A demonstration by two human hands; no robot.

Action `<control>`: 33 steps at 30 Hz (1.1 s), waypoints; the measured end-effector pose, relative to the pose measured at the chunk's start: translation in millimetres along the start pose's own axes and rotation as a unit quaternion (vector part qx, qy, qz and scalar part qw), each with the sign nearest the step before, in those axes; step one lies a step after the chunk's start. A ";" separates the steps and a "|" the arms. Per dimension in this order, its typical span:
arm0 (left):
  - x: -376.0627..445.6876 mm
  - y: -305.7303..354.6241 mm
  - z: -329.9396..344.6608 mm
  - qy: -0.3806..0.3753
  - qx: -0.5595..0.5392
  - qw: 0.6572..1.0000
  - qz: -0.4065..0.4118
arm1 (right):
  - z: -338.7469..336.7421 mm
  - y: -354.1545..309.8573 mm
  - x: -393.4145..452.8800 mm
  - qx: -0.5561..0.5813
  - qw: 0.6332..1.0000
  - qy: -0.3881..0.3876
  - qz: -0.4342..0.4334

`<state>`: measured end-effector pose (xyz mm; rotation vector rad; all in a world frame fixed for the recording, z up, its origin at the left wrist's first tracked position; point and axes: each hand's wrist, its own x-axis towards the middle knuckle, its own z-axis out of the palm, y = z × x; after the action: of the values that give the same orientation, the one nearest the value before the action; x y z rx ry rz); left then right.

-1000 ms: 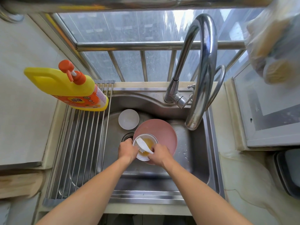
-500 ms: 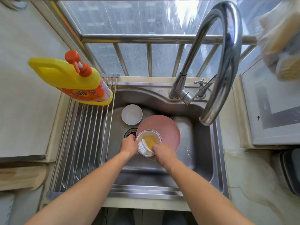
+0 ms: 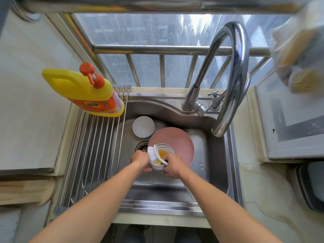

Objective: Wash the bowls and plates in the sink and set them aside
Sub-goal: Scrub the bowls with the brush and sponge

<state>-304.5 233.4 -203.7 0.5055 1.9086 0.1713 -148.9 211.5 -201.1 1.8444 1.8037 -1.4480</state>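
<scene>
In the steel sink (image 3: 212, 160) my left hand (image 3: 141, 159) grips a small white bowl (image 3: 168, 149) with yellow-orange residue inside. My right hand (image 3: 173, 165) holds a white dish brush (image 3: 154, 152), its bristles lying on the bowl's left rim. The bowl sits over the near edge of a pink plate (image 3: 177, 142). A second white bowl (image 3: 143, 126) rests behind it on the sink floor. The drain (image 3: 142, 146) shows just left of the plate.
A roll-up drying rack (image 3: 94, 151) spans the sink's left part, with a yellow detergent bottle (image 3: 84, 92) at its far end. The tall faucet (image 3: 233, 76) arches over the right side. A window grille stands behind. A wooden board (image 3: 24, 190) lies left.
The brush has swung from inside the bowl to its left rim, bristles now pointing left. The bowl is tilted a little more toward me. The camera has shifted slightly.
</scene>
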 end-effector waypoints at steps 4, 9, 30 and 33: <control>-2.7 -3.9 1.7 0.007 0.006 1.000 0.002 | 0.1 0.0 0.6 0.098 0.994 -0.036 0.033; 0.6 -7.8 4.9 0.063 0.122 0.988 0.077 | -1.6 -4.2 -1.5 0.140 0.990 -0.014 0.032; -10.2 8.3 13.9 0.061 0.263 0.948 0.170 | -36.0 21.5 -17.7 0.014 0.999 0.024 0.020; -11.7 8.4 16.9 0.092 0.358 0.891 0.264 | -43.2 30.0 -20.4 -0.092 0.996 -0.012 -0.010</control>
<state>-283.3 234.0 -197.3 1.5581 1.9390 -0.1563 -98.0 221.0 -178.9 1.7183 1.8789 -1.2575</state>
